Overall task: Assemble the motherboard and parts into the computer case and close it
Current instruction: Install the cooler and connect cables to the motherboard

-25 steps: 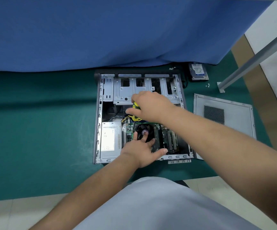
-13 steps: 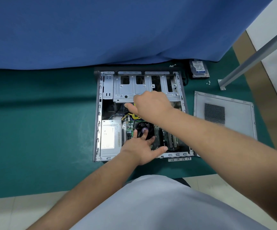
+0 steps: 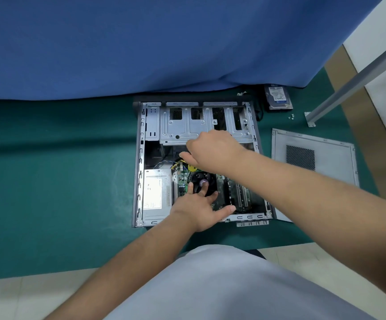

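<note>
Case: computer case [image 3: 141, 158] lies open on its side on green table [image 3: 48, 181], centre of view, back edge against blue cloth [image 3: 141, 42].
Motherboard: motherboard [image 3: 182, 179] sits inside case, near half, right of power supply [image 3: 156, 190]; both hands are over it.
Fan: black cooler fan [image 3: 201, 179] on motherboard, between the two hands.
Left hand: left hand [image 3: 199, 209] reaches in from near edge of case, fingers spread and straight, fingertips [image 3: 204, 185] resting on fan hub, thumb out to the right along near wall of case.
Right hand: right hand [image 3: 212, 151] comes in from the right over case, fingers curled round yellow-handled screwdriver [image 3: 192, 167]; only a bit of yellow shows below the hand, tip hidden, pointing down at board just beyond fan.
Drive cage: metal drive cage [image 3: 182, 125] fills far half of case, right hand's knuckles overlap its near edge.
Side panel: grey side panel [image 3: 326, 162] flat on table, right of case, partly under right forearm.
Hard drive: hard drive [image 3: 277, 98] on table at far right corner of case, apart from hands.
Screws: small screws [image 3: 291, 116] loose on table near hard drive.
</note>
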